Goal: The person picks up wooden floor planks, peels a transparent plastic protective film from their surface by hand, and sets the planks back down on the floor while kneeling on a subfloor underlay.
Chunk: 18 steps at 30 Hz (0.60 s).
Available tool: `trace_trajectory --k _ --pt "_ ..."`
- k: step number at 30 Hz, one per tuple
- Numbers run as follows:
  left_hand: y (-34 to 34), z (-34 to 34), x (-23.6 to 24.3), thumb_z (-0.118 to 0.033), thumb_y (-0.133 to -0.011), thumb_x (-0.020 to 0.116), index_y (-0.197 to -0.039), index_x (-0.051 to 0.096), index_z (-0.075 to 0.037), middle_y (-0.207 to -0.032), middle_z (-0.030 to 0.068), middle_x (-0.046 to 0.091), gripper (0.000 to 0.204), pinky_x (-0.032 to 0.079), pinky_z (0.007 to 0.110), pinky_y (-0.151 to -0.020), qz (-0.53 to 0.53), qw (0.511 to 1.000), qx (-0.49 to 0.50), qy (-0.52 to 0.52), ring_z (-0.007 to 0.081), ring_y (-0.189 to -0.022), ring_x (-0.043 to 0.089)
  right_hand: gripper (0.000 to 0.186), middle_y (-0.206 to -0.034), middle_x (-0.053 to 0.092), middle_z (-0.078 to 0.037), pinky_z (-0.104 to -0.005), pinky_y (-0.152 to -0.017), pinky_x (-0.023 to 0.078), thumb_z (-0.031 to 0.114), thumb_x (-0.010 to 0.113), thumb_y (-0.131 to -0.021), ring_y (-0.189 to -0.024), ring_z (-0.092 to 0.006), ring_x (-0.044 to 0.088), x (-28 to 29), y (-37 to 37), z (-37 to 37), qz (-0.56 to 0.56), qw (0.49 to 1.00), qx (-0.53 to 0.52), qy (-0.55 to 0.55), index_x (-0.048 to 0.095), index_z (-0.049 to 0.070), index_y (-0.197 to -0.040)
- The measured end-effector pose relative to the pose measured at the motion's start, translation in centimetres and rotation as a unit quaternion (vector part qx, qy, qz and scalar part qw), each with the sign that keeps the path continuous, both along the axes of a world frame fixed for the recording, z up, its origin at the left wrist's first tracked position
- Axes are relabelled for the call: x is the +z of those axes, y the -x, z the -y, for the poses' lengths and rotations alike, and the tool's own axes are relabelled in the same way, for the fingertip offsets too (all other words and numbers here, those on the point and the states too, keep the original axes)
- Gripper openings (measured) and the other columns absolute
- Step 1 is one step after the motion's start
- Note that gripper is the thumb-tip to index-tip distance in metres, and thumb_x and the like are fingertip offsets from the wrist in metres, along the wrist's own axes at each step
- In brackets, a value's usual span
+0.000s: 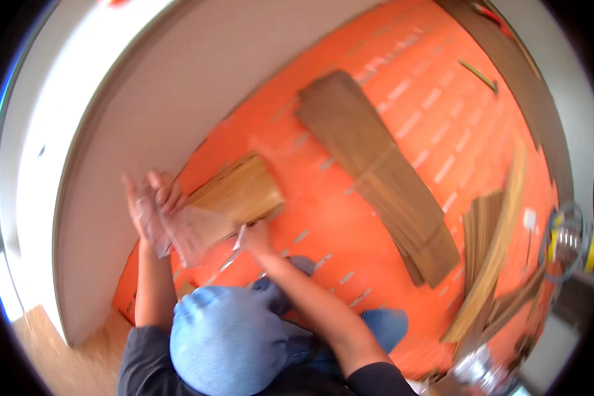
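Observation:
Near the wall, my left hand (150, 201) is raised with some fingers curled around crumpled clear plastic wrap (186, 232); motion blurs it. The wrap trails toward a short stack of wood floor planks (241, 190), light brown and lying on the orange underlayment. At the near edge of that stack, my right hand (256, 237) is closed. A small whitish piece (239, 237) shows by its fingers, too blurred to name. My knees in blue jeans are bent below the stack.
Darker planks (379, 178) lie in a long pile on the orange underlayment (297, 231). Loose strips (492, 257) lean at the right, near a coiled hose or cable (564, 241). A hammer-like tool (478, 76) lies far off. The wall (145, 125) borders the left.

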State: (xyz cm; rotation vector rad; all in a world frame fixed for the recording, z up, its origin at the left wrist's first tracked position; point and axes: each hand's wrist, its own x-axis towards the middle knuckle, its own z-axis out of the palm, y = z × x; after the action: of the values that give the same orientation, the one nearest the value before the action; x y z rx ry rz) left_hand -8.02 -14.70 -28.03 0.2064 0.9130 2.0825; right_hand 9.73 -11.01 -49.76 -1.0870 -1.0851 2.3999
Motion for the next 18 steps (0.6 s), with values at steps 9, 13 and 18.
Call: trace_trajectory --k 9,13,18 --pt "-4.2 -5.3 -5.0 -0.042 -0.112 0.052 -0.109 0.064 -0.008 -0.087 0.0024 0.057 0.036 0.047 0.033 -0.077 -0.061 0.975 -0.112 0.180 0.0152 -0.082 0.056 0.055 -0.131 0.063 -0.010 -0.0454 -0.094 0.056 0.040 0.061 -0.105 -0.119 -0.0232 0.062 2.2 -5.5 -3.4 -0.049 0.977 0.069 0.198 0.048 0.005 -0.146" --pt "-10.9 -8.3 -7.8 -0.044 -0.114 0.047 -0.105 0.065 -0.005 -0.094 0.0070 0.064 0.044 0.050 0.034 -0.085 -0.034 0.967 -0.169 0.188 0.0178 -0.089 0.060 0.080 -0.146 0.054 -0.008 -0.0493 -0.102 0.052 0.070 0.048 -0.104 -0.129 -0.0235 0.057 6.8 -12.7 -8.2 -0.149 0.946 0.047 0.285 0.039 0.011 -0.157" --pt "-16.8 -10.5 -9.2 -0.057 -0.114 0.023 -0.108 0.069 0.003 -0.102 0.0112 0.068 0.076 0.049 0.040 -0.095 -0.268 0.899 -0.330 0.107 0.0219 -0.096 0.062 0.034 -0.120 0.067 -0.005 -0.0315 -0.092 0.054 0.022 0.058 -0.109 -0.109 -0.0151 0.065 13.0 -22.3 -6.8 0.020 0.998 -0.031 0.047 0.058 0.004 -0.138"
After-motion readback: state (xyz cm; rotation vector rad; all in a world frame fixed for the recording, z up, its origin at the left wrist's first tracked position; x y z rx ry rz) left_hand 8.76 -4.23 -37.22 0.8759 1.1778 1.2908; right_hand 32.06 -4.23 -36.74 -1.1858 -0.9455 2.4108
